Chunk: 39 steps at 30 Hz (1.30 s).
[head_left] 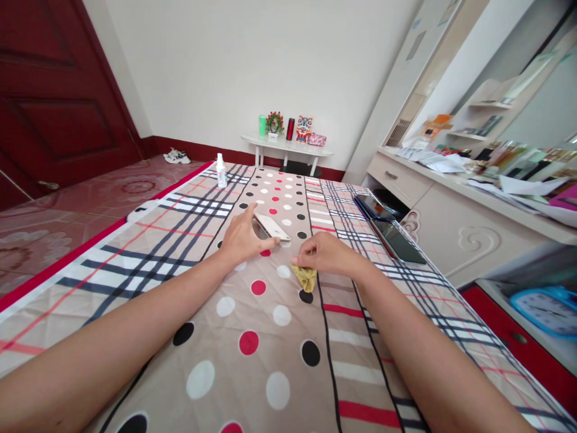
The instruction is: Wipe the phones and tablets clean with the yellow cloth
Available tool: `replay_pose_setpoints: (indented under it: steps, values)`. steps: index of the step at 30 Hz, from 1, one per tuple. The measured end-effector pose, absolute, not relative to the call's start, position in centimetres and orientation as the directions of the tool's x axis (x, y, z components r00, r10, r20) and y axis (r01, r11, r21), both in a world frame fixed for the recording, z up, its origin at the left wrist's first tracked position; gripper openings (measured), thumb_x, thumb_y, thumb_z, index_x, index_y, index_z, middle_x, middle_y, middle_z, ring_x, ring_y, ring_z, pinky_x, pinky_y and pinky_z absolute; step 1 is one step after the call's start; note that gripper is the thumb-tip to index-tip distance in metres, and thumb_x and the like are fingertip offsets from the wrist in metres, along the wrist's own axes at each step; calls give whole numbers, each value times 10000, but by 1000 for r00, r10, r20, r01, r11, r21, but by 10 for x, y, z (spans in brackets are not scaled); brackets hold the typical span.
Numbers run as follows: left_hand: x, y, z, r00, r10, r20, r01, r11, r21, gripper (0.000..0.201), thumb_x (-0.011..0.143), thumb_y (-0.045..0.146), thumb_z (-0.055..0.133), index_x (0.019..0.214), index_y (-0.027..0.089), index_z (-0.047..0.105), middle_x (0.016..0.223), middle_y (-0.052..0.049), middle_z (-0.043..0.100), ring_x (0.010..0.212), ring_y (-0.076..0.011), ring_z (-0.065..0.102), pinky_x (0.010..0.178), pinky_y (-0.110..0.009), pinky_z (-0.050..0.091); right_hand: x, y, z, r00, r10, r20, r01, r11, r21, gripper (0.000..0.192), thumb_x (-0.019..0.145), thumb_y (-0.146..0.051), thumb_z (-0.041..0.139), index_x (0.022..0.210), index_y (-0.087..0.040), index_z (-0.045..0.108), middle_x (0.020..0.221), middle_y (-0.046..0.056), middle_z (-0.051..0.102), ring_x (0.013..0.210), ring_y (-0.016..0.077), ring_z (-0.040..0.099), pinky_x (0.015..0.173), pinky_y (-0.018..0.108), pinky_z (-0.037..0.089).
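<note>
A white phone (273,227) is tilted above the dotted bedspread, gripped along its edges by my left hand (243,233), with fingers at the far end and thumb at the near one. Pinched in my right hand (322,252) is a crumpled yellow cloth (305,278), hanging just right of the phone and apart from it. Toward the bed's far left edge a white spray bottle (220,172) stands upright.
Two dark-screened devices, a tablet (375,207) and another (397,241), lie along the right edge. A cluttered dresser (396,171) and a blue clock (547,311) are to the right. Beyond the bed is a small white table (288,145) with ornaments.
</note>
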<state>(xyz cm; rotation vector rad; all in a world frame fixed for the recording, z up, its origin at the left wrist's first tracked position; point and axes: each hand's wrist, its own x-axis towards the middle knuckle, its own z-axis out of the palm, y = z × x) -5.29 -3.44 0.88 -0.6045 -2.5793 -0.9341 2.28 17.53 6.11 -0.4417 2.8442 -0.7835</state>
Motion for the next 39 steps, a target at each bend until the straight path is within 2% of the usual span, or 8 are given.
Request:
replay_pose_setpoints:
  steps: [5, 9, 19, 24, 27, 30, 34, 39]
  values:
    - [-34, -24, 12, -764, 392, 511, 632, 614, 473, 976, 598, 509, 754, 1411, 228, 294, 1254, -118, 550, 1173, -337, 503, 986, -469, 408, 15, 168, 47, -989, -14, 144, -96, 810, -578, 364, 770, -477, 657, 971, -175, 697, 855, 64, 691, 769, 171, 623, 663, 259, 439]
    - [-18, -15, 19, -661, 465, 589, 737, 551, 392, 984, 594, 464, 767, 1416, 223, 282, 1304, -124, 507, 1182, -329, 477, 1028, -478, 372, 11, 163, 35, -996, -14, 84, -72, 652, -755, 541, 791, -521, 632, 1197, -164, 596, 1072, 116, 664, 936, 206, 632, 765, 302, 486]
    - [-23, -15, 14, -554, 549, 626, 825, 464, 323, 957, 723, 489, 727, 1476, 262, 181, 1448, -113, 409, 1303, -314, 378, 1082, -482, 323, 10, 159, 29, -997, -22, -69, 67, 99, -993, 128, 699, -203, 599, 803, -153, 654, 720, 6, 663, 611, 132, 592, 571, 232, 458]
    - [-24, -16, 12, -565, 588, 578, 823, 452, 344, 819, 814, 469, 644, 1473, 256, 208, 1428, -116, 429, 1280, -299, 410, 1067, -467, 336, -8, 199, 21, -962, 225, -152, 188, 148, -971, 214, 692, -201, 593, 881, -138, 670, 713, 32, 677, 577, 154, 603, 564, 264, 469]
    - [-25, -17, 10, -588, 586, 558, 808, 462, 366, 786, 838, 419, 621, 1478, 250, 197, 1424, -118, 431, 1259, -293, 427, 1051, -470, 353, -15, 232, 17, -902, 426, 77, 164, 501, -850, 284, 738, -227, 569, 982, -130, 679, 897, 86, 709, 787, 214, 658, 712, 322, 499]
    - [-27, -17, 7, -597, 578, 556, 801, 469, 373, 789, 833, 382, 629, 1477, 229, 200, 1415, -118, 441, 1248, -285, 436, 1048, -461, 362, -15, 254, 14, -857, 419, 299, 218, 821, -528, 424, 771, -378, 608, 1128, -150, 644, 1117, 126, 671, 1037, 272, 609, 885, 382, 455]
    - [-29, -16, 5, -594, 588, 549, 804, 466, 370, 783, 833, 369, 629, 1476, 225, 207, 1408, -114, 452, 1251, -279, 438, 1049, -454, 369, -11, 255, 8, -900, 347, 264, 279, 923, -264, 804, 687, -621, 656, 1318, -145, 507, 1258, 174, 587, 1156, 335, 533, 935, 431, 424]
    - [-30, -17, 3, -598, 590, 542, 801, 465, 377, 765, 845, 370, 611, 1477, 232, 203, 1450, -121, 405, 1294, -281, 412, 1067, -462, 358, -12, 249, 6, -896, 293, 334, 247, 954, -172, 607, 779, -447, 614, 1287, -128, 521, 1187, 158, 627, 1105, 299, 560, 919, 382, 426]
